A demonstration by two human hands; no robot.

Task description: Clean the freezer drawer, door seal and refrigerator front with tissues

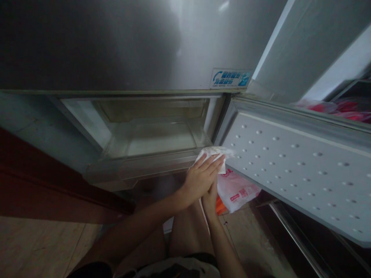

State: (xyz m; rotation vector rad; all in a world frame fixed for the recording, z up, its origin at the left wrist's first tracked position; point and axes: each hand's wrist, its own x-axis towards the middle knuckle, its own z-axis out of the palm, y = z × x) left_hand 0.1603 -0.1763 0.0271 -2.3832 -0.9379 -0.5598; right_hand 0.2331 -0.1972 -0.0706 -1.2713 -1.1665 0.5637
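Observation:
A crumpled white tissue [222,166] is pressed between my two hands, in front of the right end of a clear plastic freezer drawer [150,162]. My left hand [199,175] lies over the tissue, its fingers stretched forward along it. Below it, my right hand [211,195] supports the tissue from underneath; most of its fingers are hidden behind the left hand and the tissue. The drawer is pulled partly out of the freezer compartment. To the right the freezer door [301,166] stands swung wide, its dimpled inner panel facing me.
Above the compartment is the closed silver upper fridge door [130,46] with a blue sticker [230,78]. A reddish-brown wooden panel [58,181] borders the left. A white-and-pink plastic bag [239,191] rests on the tiled floor [243,235] below the freezer door, beside a dark drawer front [278,235].

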